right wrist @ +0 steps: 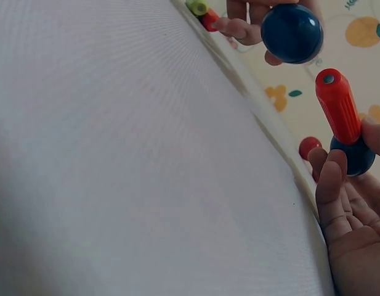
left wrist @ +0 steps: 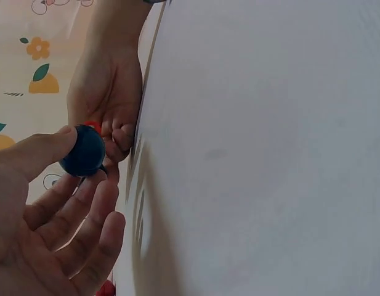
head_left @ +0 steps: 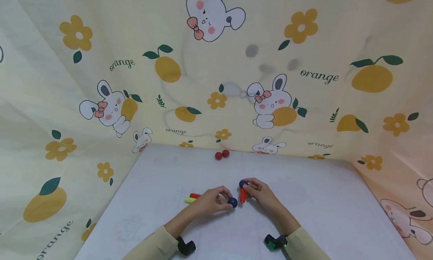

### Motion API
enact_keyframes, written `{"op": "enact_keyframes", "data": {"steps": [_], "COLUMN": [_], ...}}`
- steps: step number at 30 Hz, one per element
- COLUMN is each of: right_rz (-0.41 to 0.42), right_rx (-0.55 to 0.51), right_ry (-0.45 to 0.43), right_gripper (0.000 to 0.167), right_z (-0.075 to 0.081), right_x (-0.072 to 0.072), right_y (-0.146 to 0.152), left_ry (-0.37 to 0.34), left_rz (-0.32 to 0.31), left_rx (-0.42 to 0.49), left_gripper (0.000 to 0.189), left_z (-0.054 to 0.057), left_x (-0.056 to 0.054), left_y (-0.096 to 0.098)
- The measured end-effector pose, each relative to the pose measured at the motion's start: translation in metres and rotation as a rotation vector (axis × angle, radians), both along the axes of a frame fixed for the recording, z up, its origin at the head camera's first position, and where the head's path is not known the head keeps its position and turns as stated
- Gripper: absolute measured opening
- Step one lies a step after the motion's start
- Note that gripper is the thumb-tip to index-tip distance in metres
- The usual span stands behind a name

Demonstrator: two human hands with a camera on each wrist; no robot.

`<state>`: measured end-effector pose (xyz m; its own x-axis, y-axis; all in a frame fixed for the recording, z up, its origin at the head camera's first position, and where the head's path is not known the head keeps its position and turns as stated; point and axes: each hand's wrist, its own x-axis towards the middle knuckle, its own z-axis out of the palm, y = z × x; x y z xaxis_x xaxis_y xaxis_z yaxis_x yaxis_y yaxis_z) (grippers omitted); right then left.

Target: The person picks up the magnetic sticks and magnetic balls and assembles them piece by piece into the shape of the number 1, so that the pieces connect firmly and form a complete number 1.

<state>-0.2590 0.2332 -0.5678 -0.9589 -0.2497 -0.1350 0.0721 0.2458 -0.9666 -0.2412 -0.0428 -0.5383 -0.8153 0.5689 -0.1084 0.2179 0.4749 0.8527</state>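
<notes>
My left hand (head_left: 210, 201) pinches a shiny dark blue ball (head_left: 232, 202) between thumb and fingertips. Just to the right, my right hand (head_left: 262, 192) holds a second blue ball (head_left: 242, 183) with a short red rod (head_left: 242, 196) attached to it or pressed against it. In the right wrist view the ridged red rod (right wrist: 337, 106) points away from the right hand's ball, its free end towards the left hand's ball (right wrist: 292, 34), with a gap between them. From the left wrist, the left ball (left wrist: 82, 151) mostly hides the rod.
Behind the left hand, a red rod (head_left: 194, 195) and a yellow-green rod (head_left: 190, 200) lie side by side on the white table (head_left: 314, 207). Two red balls (head_left: 218, 156) rest near its back edge. A printed cloth (head_left: 233, 64) hangs behind and at the sides.
</notes>
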Motion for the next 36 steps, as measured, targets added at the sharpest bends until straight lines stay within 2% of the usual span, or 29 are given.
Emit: {"op": "enact_keyframes", "data": {"steps": [10, 19, 24, 36], "right_rz": [0.009, -0.001, 0.005, 0.02], "right_rx": [-0.007, 0.022, 0.031, 0.039], "right_ry": [0.015, 0.031, 0.047, 0.051], "right_gripper": [0.048, 0.045, 0.043, 0.045], "right_z": [-0.004, -0.006, -0.006, -0.007], "right_x": [-0.002, -0.003, -0.004, -0.003], "right_y": [0.001, 0.001, 0.001, 0.0], "left_ry": [-0.006, -0.011, -0.006, 0.012], "left_rz": [-0.059, -0.044, -0.021, -0.012], "left_rx": [0.033, 0.038, 0.036, 0.034], "left_gripper": [0.025, 0.026, 0.028, 0.031], "left_z": [-0.004, 0.0, -0.001, -0.002], "left_x": [0.004, 0.007, 0.007, 0.009], "left_y": [0.008, 0.018, 0.021, 0.023]}}
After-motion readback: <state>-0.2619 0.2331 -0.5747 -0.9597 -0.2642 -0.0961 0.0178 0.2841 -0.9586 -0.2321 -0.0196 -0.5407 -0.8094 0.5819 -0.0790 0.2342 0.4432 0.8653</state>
